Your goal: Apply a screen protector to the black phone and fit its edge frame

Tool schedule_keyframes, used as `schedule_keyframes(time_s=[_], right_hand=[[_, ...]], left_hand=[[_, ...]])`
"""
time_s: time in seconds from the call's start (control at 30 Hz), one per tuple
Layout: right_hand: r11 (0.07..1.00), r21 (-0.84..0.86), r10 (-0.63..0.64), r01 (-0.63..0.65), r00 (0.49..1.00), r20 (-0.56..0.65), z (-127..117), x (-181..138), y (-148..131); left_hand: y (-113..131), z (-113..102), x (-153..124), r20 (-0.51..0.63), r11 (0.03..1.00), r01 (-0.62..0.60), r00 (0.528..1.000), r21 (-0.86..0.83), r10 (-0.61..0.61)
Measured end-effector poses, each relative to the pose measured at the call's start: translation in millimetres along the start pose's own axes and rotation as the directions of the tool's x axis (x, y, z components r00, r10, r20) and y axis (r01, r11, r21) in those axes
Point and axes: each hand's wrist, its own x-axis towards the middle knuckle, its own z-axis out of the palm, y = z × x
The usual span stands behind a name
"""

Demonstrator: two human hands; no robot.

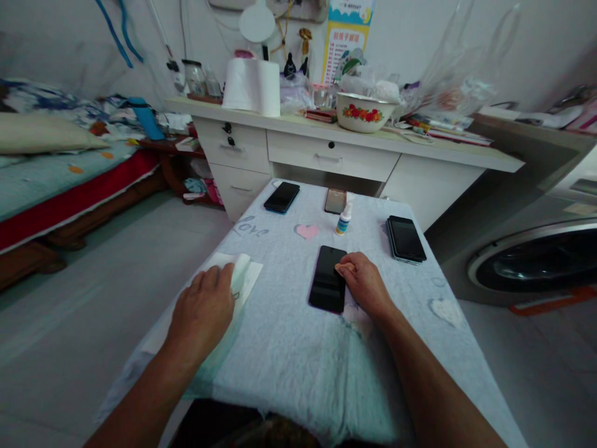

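Observation:
My left hand (203,305) lies palm down on white papers or tissues (249,274) at the left edge of the cloth-covered table, fingers slightly bent and not visibly gripping. A black smartphone (326,286) lies screen up at the table's middle. Over its right edge, my right hand (366,280) is closed, with a small orange-tan bit at the fingertips whose kind I cannot make out. Just beyond this phone stands a small white spray bottle (344,221) with a blue and yellow label.
Another phone (282,197) lies far left, a brownish phone or case (336,201) far middle, and stacked phones (405,238) at right. Behind is a white desk (326,152) with a paper roll (268,87) and flowered bowl (361,113). A washing machine (536,205) stands right, a bed (69,174) left.

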Motion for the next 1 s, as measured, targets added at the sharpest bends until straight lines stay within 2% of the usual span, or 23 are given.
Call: schedule_keyframes(time_s=[0.3, 0.43, 0.53, 0.63, 0.7, 0.87, 1.0], right_hand=[[1.000, -0.004, 0.001, -0.001, 1.000, -0.016, 0.6, -1.9, 1.3], [1.000, -0.022, -0.005, 0.005, 1.000, -0.005, 1.0, -1.7, 1.3], [0.999, -0.034, -0.006, 0.006, 1.000, -0.001, 0.9, -1.6, 0.1], [0.999, -0.048, -0.018, 0.018, 1.000, 0.003, 0.6, -1.6, -1.5], [0.998, -0.060, -0.030, 0.031, 1.000, 0.007, 0.4, -1.8, -2.3], [0.995, -0.076, -0.059, 0.060, 0.998, 0.017, 0.2, -2.7, -1.1], [0.992, -0.078, -0.093, 0.095, 0.995, 0.040, 0.0, -3.0, 1.3]], left_hand=[[1.2, 4.2, -3.8, 0.000, 0.999, 0.017, 1.000, 0.038, -0.017], [4.9, 1.3, -6.9, -0.071, 0.999, 0.030, 0.997, 0.021, -0.029], [12.2, -6.6, -8.2, -0.141, 1.000, -0.007, 0.990, -0.021, 0.004], [26.8, -17.0, -8.3, -0.208, 0.987, -0.121, 0.973, -0.105, 0.097], [40.6, -23.3, -7.3, -0.212, 0.959, -0.216, 0.961, -0.186, 0.175], [81.9, -32.0, 4.6, -0.180, 0.818, -0.403, 0.915, -0.411, 0.360], [114.3, -30.8, 27.8, -0.133, 0.764, -0.409, 0.907, -0.498, 0.399]])
